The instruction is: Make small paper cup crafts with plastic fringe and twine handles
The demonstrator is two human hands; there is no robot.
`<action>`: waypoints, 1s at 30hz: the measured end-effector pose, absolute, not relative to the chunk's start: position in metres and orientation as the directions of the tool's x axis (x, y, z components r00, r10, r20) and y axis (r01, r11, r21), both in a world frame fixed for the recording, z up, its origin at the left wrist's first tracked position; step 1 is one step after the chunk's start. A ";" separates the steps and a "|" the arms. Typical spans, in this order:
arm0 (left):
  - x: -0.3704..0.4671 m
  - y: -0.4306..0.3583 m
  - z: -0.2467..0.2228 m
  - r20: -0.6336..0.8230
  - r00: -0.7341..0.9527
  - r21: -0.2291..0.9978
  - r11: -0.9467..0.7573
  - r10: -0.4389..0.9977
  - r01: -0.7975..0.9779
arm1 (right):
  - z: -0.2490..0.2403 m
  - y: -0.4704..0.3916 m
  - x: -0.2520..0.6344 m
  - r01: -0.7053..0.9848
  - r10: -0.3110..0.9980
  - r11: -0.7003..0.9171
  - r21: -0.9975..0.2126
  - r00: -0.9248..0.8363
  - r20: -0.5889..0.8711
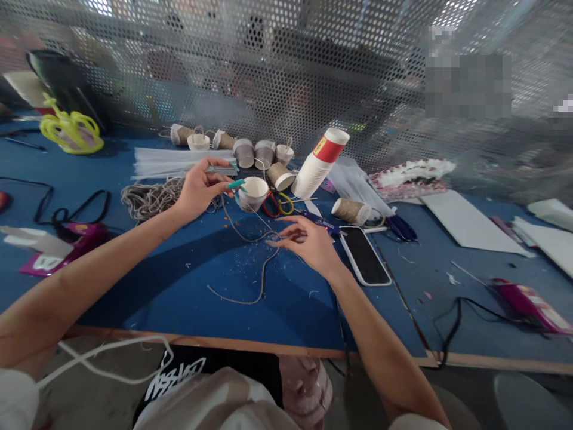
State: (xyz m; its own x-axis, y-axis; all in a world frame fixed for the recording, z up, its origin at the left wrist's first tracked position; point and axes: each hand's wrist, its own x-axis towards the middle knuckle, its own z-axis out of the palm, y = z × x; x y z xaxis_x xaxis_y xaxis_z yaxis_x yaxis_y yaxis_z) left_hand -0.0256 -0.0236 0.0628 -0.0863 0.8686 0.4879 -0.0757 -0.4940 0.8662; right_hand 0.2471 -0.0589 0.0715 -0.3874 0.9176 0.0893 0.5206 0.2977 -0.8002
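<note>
My left hand (203,188) is raised over the left side of the work area, its fingertips closed on a small teal object (236,184) whose kind I cannot make out. Just beyond it stands a paper cup (253,194) with cord wound around its outside. Thumb and fingers of my right hand (307,242) pinch a thin grey cord (263,272) above the blue table. One stretch of this cord curves toward the cup, while its loose end lies nearer to me. Behind my left wrist is a tangled bundle of cord (150,200).
Scissors (284,205), a cord-wrapped cup (281,177) and a leaning stack of paper cups (313,170) stand behind my hands. A phone (364,257) lies right of my right hand. Clear sticks (174,162), purple glue guns (532,304) and a perforated metal screen (268,71) surround them.
</note>
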 end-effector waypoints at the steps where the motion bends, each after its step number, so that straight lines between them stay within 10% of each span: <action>1: -0.026 -0.023 0.063 0.493 -0.089 0.863 -0.499 0.866 -0.079 | 0.071 -0.058 0.248 0.491 0.908 0.291 -0.821 -0.411 0.075; 15: -0.027 -0.023 0.065 0.514 -0.059 0.851 -0.517 0.856 -0.086 | 0.075 -0.058 0.250 0.515 0.885 0.215 -0.830 -0.463 -0.057; 30: -0.025 -0.023 0.060 0.490 -0.085 0.864 -0.497 0.867 -0.080 | 0.070 -0.063 0.246 0.557 0.940 0.306 -0.772 -0.308 0.150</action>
